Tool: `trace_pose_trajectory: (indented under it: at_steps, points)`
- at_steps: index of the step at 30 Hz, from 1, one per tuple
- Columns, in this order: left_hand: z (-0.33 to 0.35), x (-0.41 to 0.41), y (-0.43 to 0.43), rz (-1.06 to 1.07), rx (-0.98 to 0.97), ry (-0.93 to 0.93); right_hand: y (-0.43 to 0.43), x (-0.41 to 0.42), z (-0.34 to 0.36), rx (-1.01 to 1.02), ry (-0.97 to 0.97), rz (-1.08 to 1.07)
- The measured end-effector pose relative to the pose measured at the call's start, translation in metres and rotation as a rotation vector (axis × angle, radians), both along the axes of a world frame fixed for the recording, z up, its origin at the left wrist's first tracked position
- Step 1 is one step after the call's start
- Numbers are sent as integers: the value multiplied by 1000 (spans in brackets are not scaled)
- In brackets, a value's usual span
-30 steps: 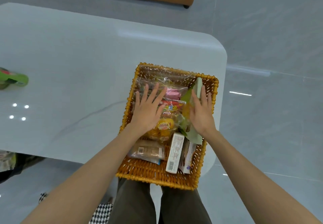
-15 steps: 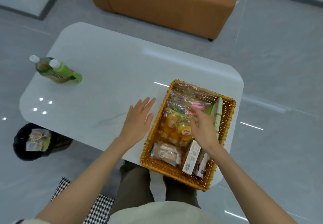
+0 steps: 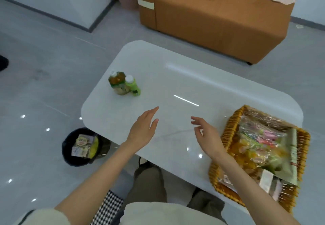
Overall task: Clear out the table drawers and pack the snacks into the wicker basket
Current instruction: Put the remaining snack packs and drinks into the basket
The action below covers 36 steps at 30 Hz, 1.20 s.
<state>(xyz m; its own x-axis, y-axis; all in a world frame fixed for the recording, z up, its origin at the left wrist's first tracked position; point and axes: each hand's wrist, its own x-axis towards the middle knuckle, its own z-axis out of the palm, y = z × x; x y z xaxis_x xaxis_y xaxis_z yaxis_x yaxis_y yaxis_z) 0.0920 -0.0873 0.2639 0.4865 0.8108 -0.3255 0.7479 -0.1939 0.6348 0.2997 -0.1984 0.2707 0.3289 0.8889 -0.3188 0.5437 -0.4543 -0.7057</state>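
The wicker basket [image 3: 226, 131] stands at the right end of the glossy white table [image 3: 184, 87], filled with several wrapped snacks [image 3: 260, 142] and small boxes. My left hand [image 3: 143, 129] hovers over the table's middle, fingers straight, holding nothing. My right hand [image 3: 208, 135] hangs just left of the basket, fingers loosely spread and empty. Two drink bottles [image 3: 123, 84], one amber and one green, stand together near the table's far left corner. No drawer shows in this view.
A black waste bin [image 3: 70, 147] with wrappers inside sits on the floor at the table's near left corner. An orange sofa [image 3: 219, 13] stands beyond the table. My legs are under the near edge.
Both hands have left the basket and moved left over the bare tabletop. The view has swung left, so the basket now sits at the right and the bottles show.
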Motion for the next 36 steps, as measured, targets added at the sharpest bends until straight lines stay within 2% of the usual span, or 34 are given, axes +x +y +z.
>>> trace_pose_trajectory:
  at_steps: [9, 16, 21, 25, 31, 36]
  points:
    - [3, -102, 117, 200, 29, -64, 131, -103, -3, 3, 83, -17]
    - [-33, -109, 215, 329, 29, -107, 235, -130, -33, -17, 76, 67]
    - [-79, -91, 279, 383, -19, 16, 285, -132, -68, -28, 75, 116]
    - [-114, -89, 301, 357, -44, 104, 304, -125, -92, -25, 37, 166]
    - [-135, -96, 305, 316, 62, 51, 334, -126, -118, -37, -27, 250]
    - [-139, -97, 306, 297, 76, 61, 359, -150, -136, -119, -199, 330]
